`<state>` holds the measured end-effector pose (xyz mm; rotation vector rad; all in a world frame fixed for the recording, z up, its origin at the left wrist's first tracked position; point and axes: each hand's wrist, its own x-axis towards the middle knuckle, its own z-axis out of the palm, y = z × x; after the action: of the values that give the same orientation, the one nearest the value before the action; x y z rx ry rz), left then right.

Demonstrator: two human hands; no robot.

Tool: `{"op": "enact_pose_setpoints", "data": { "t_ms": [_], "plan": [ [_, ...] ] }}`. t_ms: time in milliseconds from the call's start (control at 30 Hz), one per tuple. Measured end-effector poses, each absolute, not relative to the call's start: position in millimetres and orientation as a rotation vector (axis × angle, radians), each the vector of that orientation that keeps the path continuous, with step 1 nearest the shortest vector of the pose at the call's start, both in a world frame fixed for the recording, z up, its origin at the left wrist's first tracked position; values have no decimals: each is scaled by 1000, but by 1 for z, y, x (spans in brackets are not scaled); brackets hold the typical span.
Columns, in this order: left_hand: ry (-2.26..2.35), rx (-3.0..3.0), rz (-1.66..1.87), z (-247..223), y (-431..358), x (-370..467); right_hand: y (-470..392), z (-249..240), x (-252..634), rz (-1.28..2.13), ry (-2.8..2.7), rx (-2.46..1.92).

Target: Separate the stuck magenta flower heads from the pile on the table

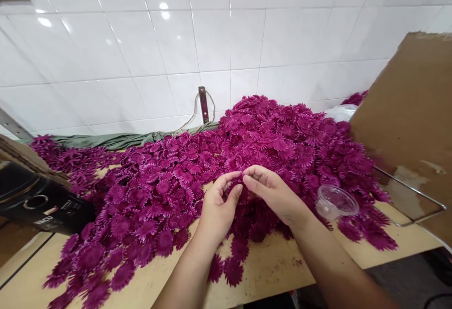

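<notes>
Both hands meet in front of a big heap of magenta artificial flower heads (271,130). With thumb and fingers, my left hand (221,201) pinches a magenta flower piece (233,185), which is partly hidden behind the fingers. Close against it, my right hand (270,189) has its thumb and fingertips pressed together on the same small piece. Loose flower heads (233,271) lie on the wooden table just below the wrists. To the right of my right hand sits a clear plastic cup (336,203), tilted among the flowers.
A black box (45,205) stands at the left, and a brown cardboard sheet (406,125) leans at the right beside a metal wire frame (411,191). Green cloth (95,140) lies along the white tiled wall (208,36). The wooden table (275,271) ends at a front edge.
</notes>
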<state>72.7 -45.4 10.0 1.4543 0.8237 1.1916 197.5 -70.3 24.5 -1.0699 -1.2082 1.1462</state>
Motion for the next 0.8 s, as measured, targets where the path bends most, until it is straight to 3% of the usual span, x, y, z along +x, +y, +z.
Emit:
{"op": "enact_pose_setpoints", "data": {
  "t_ms": [300, 633, 800],
  "plan": [
    [666, 1107, 1127, 7, -54, 55, -72, 13, 190, 1459, -786, -915],
    [927, 1557, 1222, 7, -56, 56, -73, 8, 184, 1042, -1011, -1157],
    [932, 1420, 1272, 4, -50, 60, -75, 5, 180, 1074, -1023, -1171]
  ]
}}
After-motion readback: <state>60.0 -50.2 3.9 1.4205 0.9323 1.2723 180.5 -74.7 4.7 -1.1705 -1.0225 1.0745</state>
